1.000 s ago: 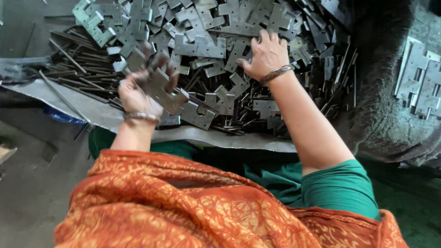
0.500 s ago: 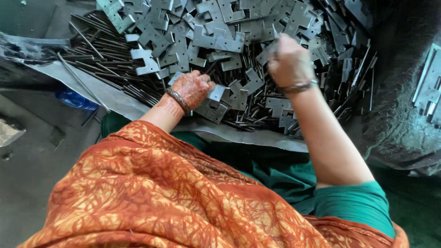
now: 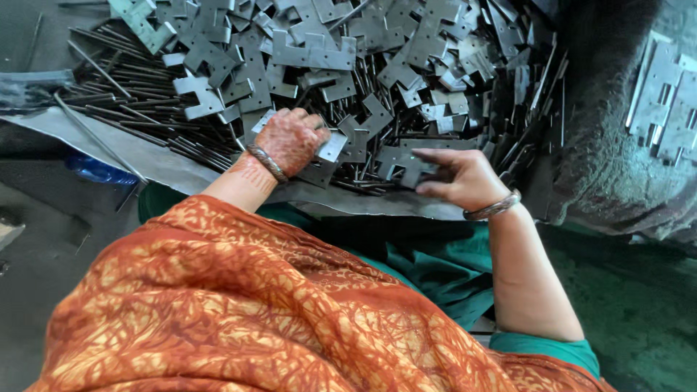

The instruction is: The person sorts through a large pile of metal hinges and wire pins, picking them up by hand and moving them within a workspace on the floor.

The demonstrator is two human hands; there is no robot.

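Left hand (image 3: 290,139) grips hinge plate (image 3: 332,146); pile (image 3: 377,65) beyond.

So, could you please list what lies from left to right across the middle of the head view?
Thin metal rods → left hand holding a flat metal plate → right hand → separate stack of plates.

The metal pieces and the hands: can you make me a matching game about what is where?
Things:
1. left hand
2. right hand
3. thin metal rods
4. blue thing

Places or states:
A. lying in a dark bundle at the left of the pile
B. holding a flat metal plate
C. under the metal sheet's edge, on the floor
D. fingers pinching a dark hinge piece

Pairs: 1-B, 2-D, 3-A, 4-C
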